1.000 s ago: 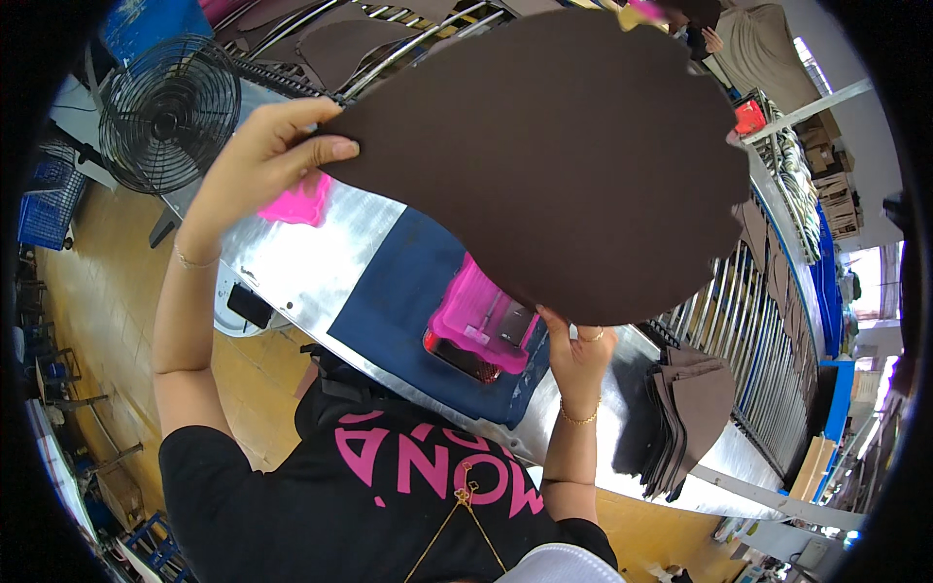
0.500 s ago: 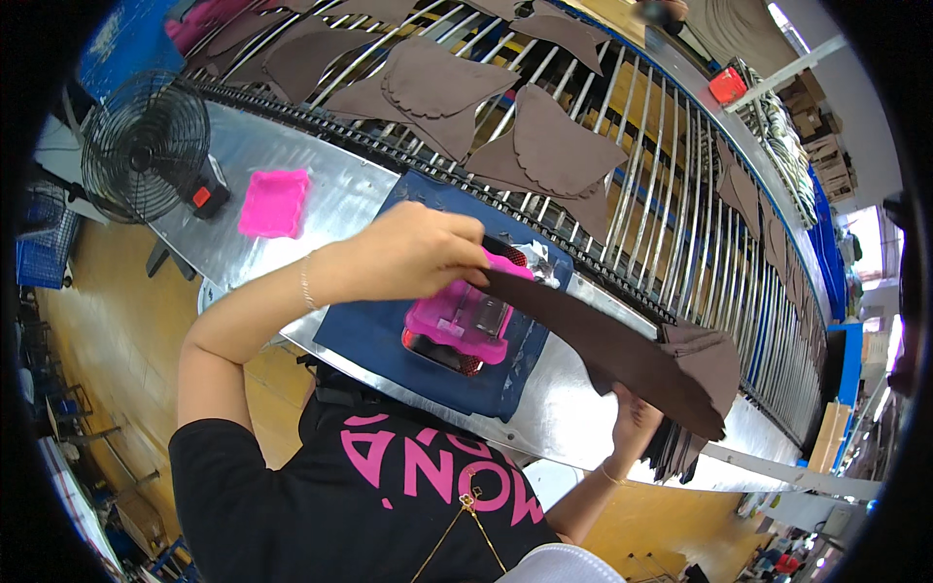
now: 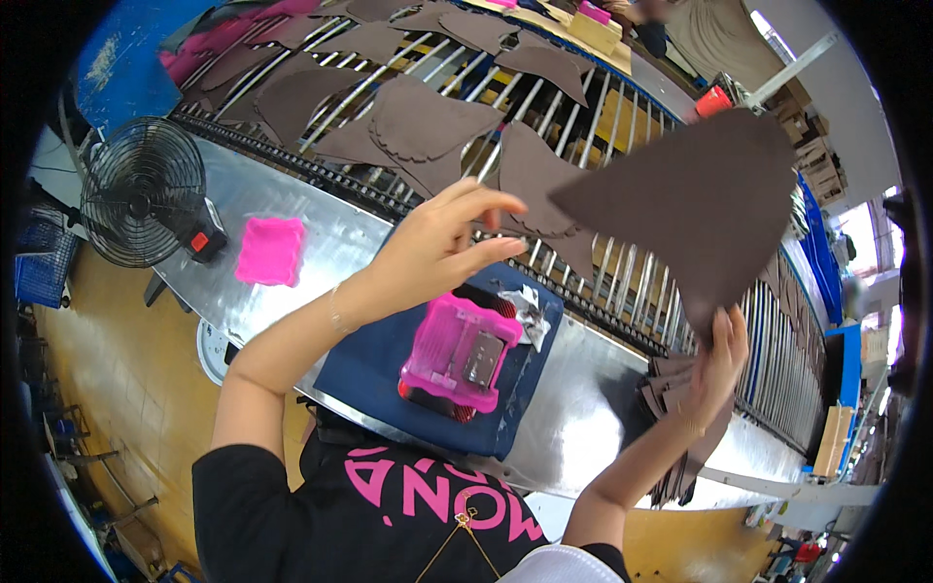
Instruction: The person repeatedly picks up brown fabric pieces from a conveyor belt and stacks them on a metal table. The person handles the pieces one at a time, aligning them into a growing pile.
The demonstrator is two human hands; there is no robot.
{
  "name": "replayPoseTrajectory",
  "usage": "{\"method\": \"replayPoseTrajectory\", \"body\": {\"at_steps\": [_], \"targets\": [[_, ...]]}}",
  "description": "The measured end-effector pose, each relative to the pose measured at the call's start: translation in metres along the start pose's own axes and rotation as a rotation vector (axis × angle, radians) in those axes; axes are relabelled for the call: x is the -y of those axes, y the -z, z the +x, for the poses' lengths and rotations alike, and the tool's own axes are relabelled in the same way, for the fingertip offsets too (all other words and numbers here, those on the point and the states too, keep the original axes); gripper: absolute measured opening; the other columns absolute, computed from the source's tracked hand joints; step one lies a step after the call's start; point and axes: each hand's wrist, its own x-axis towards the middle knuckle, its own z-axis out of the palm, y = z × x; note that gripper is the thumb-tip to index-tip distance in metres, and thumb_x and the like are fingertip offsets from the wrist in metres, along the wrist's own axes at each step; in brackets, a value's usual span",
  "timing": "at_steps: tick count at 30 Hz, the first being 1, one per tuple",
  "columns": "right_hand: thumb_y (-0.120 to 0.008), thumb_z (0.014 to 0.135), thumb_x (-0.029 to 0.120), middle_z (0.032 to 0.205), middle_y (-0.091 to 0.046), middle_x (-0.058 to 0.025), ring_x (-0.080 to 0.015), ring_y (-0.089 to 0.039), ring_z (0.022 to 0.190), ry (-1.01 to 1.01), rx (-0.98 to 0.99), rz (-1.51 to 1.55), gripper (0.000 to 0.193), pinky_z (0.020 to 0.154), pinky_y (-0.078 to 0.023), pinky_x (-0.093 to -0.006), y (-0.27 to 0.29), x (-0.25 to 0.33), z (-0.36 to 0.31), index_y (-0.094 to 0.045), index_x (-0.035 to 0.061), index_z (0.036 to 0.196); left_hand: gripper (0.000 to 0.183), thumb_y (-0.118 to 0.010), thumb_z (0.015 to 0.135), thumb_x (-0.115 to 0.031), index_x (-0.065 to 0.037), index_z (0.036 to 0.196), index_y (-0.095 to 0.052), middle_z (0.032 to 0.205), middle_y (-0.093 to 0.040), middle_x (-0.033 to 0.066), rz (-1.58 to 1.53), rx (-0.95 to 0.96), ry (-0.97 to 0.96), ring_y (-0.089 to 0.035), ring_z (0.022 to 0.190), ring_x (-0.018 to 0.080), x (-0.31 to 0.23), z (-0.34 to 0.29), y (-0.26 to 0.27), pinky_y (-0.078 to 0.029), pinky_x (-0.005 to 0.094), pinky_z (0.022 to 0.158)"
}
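My right hand grips the lower corner of a large brown cut sheet, which stands raised over the rollers. Nothing is in my left hand; its fingers and thumb are parted, a little left of the sheet's pointed end. Below that hand a pink scalloped tray with a dark rectangular piece on it lies on a dark blue mat. Close to my right hand sits a stack of similar brown pieces on the metal table.
Beyond the metal table runs a roller conveyor carrying several brown pieces. A second pink tray and a black fan are at the left. Crumpled white material lies on the mat's far edge.
My left hand has let go of the brown sheet and opened. My right hand has swung the sheet up and away, over the conveyor.
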Motion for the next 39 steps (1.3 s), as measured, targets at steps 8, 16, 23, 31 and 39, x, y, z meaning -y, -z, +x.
{"method": "replayPoseTrajectory", "body": {"at_steps": [8,16,23,31,39], "targets": [[-0.054,0.090,0.007,0.098,-0.061,-0.0069,-0.0127,-0.058,0.074,-0.253,0.298,0.295,0.034,0.062,-0.046,-0.0231,-0.208,-0.127,0.187,-0.048,0.0007,0.123,0.030,-0.066,0.084,-0.013,-0.008,0.112,-0.059,0.090,-0.049,0.0025,-0.067,-0.264,0.406,-0.037,0.050,0.0017,0.025,-0.066,0.028,-0.032,0.0176,0.046],[-0.046,0.089,0.001,0.088,-0.063,-0.0068,-0.0129,-0.058,0.061,-0.366,0.455,0.249,0.024,0.045,-0.040,-0.0239,-0.369,-0.218,0.274,-0.056,0.0033,0.112,0.030,-0.064,0.083,-0.005,-0.005,0.112,-0.057,0.092,-0.047,0.0015,-0.009,-0.577,0.650,-0.036,0.048,0.0004,0.017,-0.112,0.028,-0.029,0.0173,0.043],[-0.045,0.085,-0.004,0.085,-0.063,-0.0102,-0.0163,-0.060,0.056,-0.497,0.368,0.216,0.028,0.039,-0.038,-0.0241,-0.429,-0.264,0.273,-0.055,0.0007,0.110,0.031,-0.064,0.084,-0.009,-0.004,0.113,-0.056,0.094,-0.047,0.0017,0.085,-0.656,0.813,-0.042,0.051,0.0021,0.002,-0.130,0.025,-0.033,0.0169,0.043],[-0.057,0.081,0.003,0.083,-0.065,-0.0079,-0.0177,-0.065,0.064,-0.243,0.235,-0.230,0.023,0.041,-0.044,-0.0246,-0.433,-0.305,0.294,-0.061,0.0008,0.104,0.033,-0.062,0.085,-0.009,-0.005,0.116,-0.053,0.096,-0.048,0.0019,0.064,-0.678,0.846,-0.043,0.049,0.0028,0.012,-0.143,0.028,-0.034,0.0177,0.042],[-0.065,0.073,0.023,0.099,-0.067,-0.0150,-0.0288,-0.063,0.095,0.197,0.370,-0.566,0.033,0.086,-0.048,-0.0354,-0.368,-0.251,0.283,-0.068,0.0061,0.100,0.034,-0.063,0.085,-0.008,-0.005,0.117,-0.054,0.096,-0.047,0.0022,0.029,-0.634,0.766,-0.042,0.048,0.0019,0.022,-0.135,0.030,-0.032,0.0170,0.041]]}}
